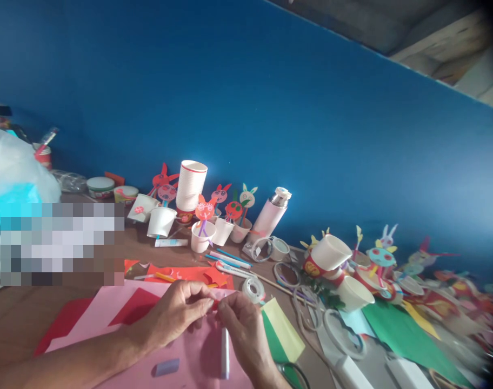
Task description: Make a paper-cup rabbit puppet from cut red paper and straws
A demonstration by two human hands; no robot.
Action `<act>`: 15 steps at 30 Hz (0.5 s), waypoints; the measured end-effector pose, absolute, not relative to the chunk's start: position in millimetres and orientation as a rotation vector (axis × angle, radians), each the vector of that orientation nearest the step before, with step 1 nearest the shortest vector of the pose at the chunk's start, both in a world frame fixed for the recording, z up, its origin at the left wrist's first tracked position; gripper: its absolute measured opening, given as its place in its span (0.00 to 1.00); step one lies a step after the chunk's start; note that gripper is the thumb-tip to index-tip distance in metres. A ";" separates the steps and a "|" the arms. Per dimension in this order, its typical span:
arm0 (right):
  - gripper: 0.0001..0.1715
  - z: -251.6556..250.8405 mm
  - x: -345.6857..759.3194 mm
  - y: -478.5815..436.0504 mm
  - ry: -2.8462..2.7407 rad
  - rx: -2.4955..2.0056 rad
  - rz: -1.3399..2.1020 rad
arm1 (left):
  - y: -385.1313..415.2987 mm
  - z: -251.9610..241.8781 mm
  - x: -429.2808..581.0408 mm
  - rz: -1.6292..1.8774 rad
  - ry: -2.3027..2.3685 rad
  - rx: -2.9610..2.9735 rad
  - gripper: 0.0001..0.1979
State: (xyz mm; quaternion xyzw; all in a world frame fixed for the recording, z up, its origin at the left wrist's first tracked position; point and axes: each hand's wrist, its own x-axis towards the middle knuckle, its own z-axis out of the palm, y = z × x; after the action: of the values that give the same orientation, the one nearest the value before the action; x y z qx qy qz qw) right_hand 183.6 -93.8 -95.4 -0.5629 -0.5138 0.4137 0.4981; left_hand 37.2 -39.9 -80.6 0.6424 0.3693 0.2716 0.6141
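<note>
My left hand (181,313) is closed in a pinch over the pink paper (145,364), its fingertips at a small red piece (215,304). Close beside it, my right hand (242,324) also pinches at the red piece, the fingertips of both hands nearly touching. The fingers partly hide the piece. A white stick-like tube (225,354) lies below my right hand's fingers on the pink paper. To its left a short purple piece (166,367) rests on the same paper. Red paper (135,307) lies on the pink sheet left of my hands.
Behind stand paper cups (203,236) with paper animal figures, a tall cup stack (191,186) and a pink flask (268,216). Tape rolls (253,290), pens (230,260) and green paper (412,343) lie on the right side. Scissors handles (293,373) are at the bottom edge.
</note>
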 end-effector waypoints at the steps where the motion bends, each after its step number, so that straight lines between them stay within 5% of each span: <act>1: 0.12 -95.3 186.7 -92.9 -1.269 -1.386 0.980 | -38.7 -81.6 37.0 0.636 0.856 1.469 0.09; 15: 0.16 -107.1 266.6 -65.4 -1.281 -1.503 0.601 | -28.5 -83.8 38.0 0.685 0.959 1.213 0.07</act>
State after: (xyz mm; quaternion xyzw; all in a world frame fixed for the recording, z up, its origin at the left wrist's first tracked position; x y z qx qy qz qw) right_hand 266.6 -65.4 -107.1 -0.6252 -0.5326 0.2501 0.5128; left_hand 38.0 -28.5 -83.8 0.5368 0.4243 0.3032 0.6633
